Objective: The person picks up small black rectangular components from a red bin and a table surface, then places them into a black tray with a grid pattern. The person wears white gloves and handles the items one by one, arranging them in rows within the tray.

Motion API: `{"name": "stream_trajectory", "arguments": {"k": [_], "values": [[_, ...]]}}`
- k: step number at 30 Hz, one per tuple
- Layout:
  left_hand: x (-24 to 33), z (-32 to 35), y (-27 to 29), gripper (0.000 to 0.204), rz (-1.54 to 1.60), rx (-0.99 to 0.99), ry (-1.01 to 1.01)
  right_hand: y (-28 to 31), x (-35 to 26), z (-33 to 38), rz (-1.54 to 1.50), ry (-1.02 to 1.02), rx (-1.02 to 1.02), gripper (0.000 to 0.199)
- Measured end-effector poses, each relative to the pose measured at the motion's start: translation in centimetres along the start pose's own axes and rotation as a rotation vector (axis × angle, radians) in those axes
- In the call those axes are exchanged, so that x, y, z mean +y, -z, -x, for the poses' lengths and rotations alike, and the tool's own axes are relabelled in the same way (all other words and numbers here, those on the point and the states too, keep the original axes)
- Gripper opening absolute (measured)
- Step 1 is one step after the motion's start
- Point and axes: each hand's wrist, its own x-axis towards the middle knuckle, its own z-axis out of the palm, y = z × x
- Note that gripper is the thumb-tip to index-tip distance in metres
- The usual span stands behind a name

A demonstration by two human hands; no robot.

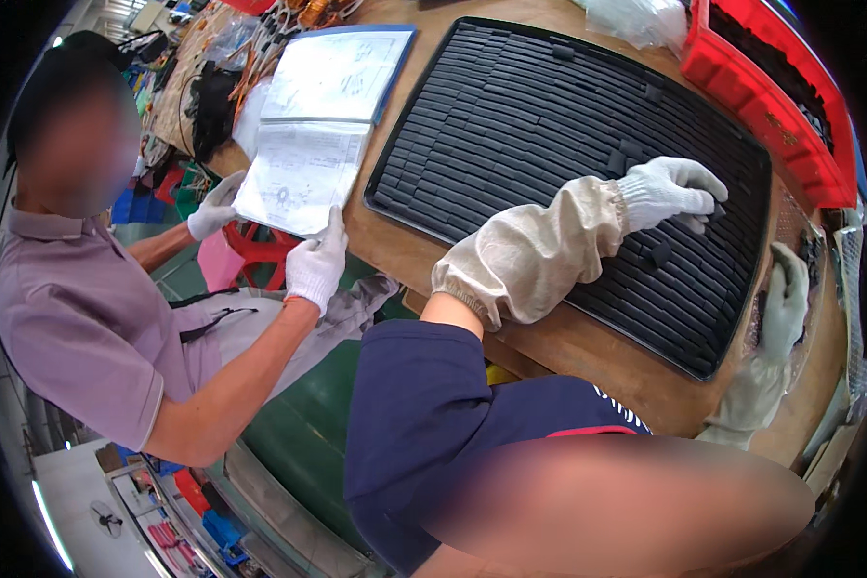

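Holding a gloved left hand (676, 191) over a black tray (413, 125) full of dark strips (511, 135)

Head view: have the tray flat on a brown table (669, 397), out toward 2 o'clock, with row after row of strips packed across it. Also notice a few small black blocks (657, 253) sitting loose on top of the rows, roughly at the tray's own 12, 1, 2 and 4 o'clock.

Have the left hand at 2 o'clock too, over the right part of the tray, fingers bent in toward each other. See a small dark bit (720, 206) right at the fingertips, but honestly can't tell pinched from just lying behind. Wear a beige sleeve cover (535, 255) on that forearm.

Have the right hand (785, 299) at 3 o'clock, near the tray's edge, fingers fairly straight and close together. Can't tell about any grip there, sorry.

Over at 9 o'clock, see a co-worker (77, 299) in a lavender polo, with gloved hands (316, 268) on an open binder (323, 82) of drawings up at 11. Also spot a red stool (260, 255) around 9, a red bin (756, 116) of dark pieces farther out at 2, crumpled clear plastic (636, 19) at 1 and a fan (106, 518) way down at 8.
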Motion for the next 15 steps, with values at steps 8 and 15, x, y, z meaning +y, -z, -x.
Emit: {"name": "stream_trajectory", "arguments": {"k": [8, 15], "values": [[-1.3, 0.6, -2.3, 0.037, -0.020, -0.147, 0.140, -3.6, -8.4, 2.5, -0.108, 0.056, 0.141, 0.030], [-1.5, 0.9, -2.7, 0.041, -0.110, -0.184, 0.181, -3.6, -8.7, 2.3, 0.074, 0.225, 0.121, 0.033]]}}
